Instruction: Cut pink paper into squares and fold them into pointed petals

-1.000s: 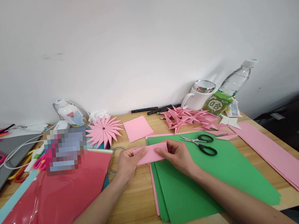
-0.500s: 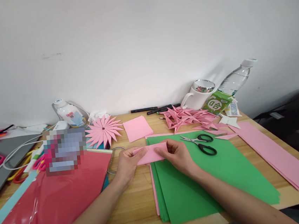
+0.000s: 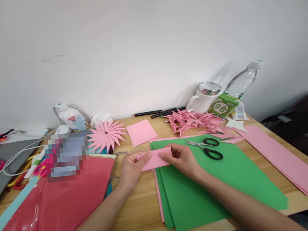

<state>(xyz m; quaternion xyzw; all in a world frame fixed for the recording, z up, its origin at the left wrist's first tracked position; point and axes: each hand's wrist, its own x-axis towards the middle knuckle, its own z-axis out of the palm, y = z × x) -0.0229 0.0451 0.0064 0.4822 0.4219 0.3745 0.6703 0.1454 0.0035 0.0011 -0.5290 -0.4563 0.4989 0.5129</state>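
Observation:
Both of my hands hold a small folded pink paper (image 3: 156, 158) just above the desk. My left hand (image 3: 132, 169) pinches its left end with thumb and fingers closed. My right hand (image 3: 182, 160) grips its right side, the thumb pressed along the lower edge. Under the paper lies a stack of green sheets (image 3: 220, 181) with a pink sheet below it. Black-handled scissors (image 3: 207, 148) lie on the green sheets, just right of my right hand.
A pink paper flower (image 3: 107, 134), a pink square (image 3: 141, 132) and a pile of folded pink pieces (image 3: 192, 121) sit farther back. A mug (image 3: 205, 98), a bottle (image 3: 242, 81), pens (image 3: 167, 111), long pink strips (image 3: 286, 161) and a red packet (image 3: 56, 208) lie around.

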